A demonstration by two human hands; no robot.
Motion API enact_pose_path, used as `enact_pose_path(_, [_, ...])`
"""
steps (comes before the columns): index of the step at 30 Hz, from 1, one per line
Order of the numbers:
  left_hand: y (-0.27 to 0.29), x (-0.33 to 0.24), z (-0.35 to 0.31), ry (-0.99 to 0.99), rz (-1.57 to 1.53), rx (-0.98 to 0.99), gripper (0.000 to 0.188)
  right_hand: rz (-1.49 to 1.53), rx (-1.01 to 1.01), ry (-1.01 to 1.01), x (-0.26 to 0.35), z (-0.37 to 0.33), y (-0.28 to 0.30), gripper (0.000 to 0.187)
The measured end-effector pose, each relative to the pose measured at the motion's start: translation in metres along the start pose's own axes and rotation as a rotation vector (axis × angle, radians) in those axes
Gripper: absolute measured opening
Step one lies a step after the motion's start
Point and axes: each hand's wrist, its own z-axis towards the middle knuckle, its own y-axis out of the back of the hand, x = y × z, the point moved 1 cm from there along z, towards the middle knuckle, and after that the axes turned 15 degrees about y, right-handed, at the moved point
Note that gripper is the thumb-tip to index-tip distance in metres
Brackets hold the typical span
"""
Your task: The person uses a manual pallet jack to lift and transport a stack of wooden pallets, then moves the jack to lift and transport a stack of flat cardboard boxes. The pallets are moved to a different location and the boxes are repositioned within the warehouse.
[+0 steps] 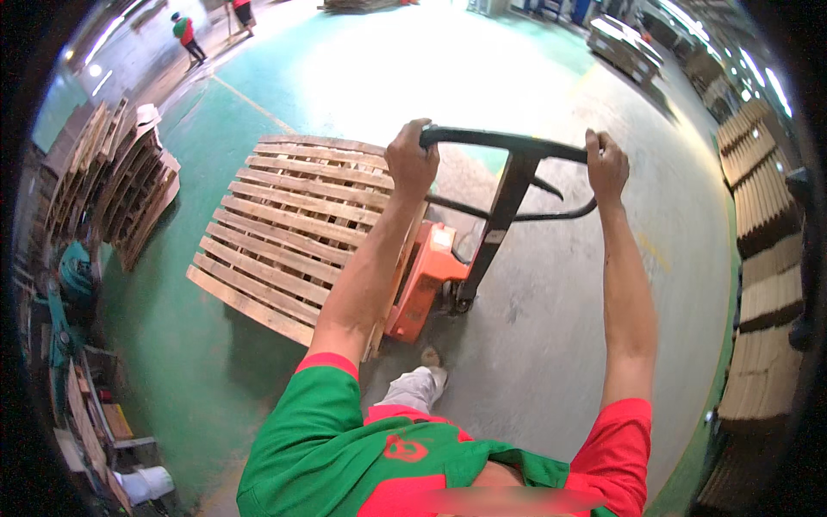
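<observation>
both bare forearms (369,263) stretched forward, left grip (412,161) curled tight, right grip (608,168) curled too, well apart

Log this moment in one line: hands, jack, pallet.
left hand: grips handle | right hand: grips handle | jack: orange body, at pallet edge | pallet: slatted wood, nothing visible on top | right side: brown stacks

From the view's centre, a stack of brown slatted wooden pallets (116,177) stands between nine and ten o'clock, with rounded teal equipment (76,271) at nine. A white cylindrical container (148,484) lies near eight. Tall stacks of tan flat sheets (760,375) line two to four. Toward eleven is a distant person in a green-and-red top (183,28).
</observation>
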Motion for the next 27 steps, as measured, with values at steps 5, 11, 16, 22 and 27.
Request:
enact_pose_path(5, [0.0,-0.026,0.021,0.004,-0.006,-0.005,0.023,0.085,-0.002,0.033,-0.011,0.025,0.014,0.047])
enact_pose_path(11, [0.09,-0.043,-0.008,-0.077,0.001,0.051,0.028,0.238,-0.009,-0.061,0.061,0.029,0.025,0.049])
enact_pose_path(16, [0.026,-0.04,-0.055,-0.058,0.005,-0.13,0.028,0.37,0.008,0.187,-0.046,0.034,-0.026,0.047])
enact_pose_path(22, [-0.217,-0.108,-0.138,-0.022,0.198,-0.206,0.021,0.341,0.062,0.16,-0.293,0.031,-0.022,0.046])
enact_pose_path(27, [-0.168,-0.084,-0.103,-0.016,0.317,-0.346,0.021,0.375,0.031,0.299,-0.239,0.043,-0.063,0.041])
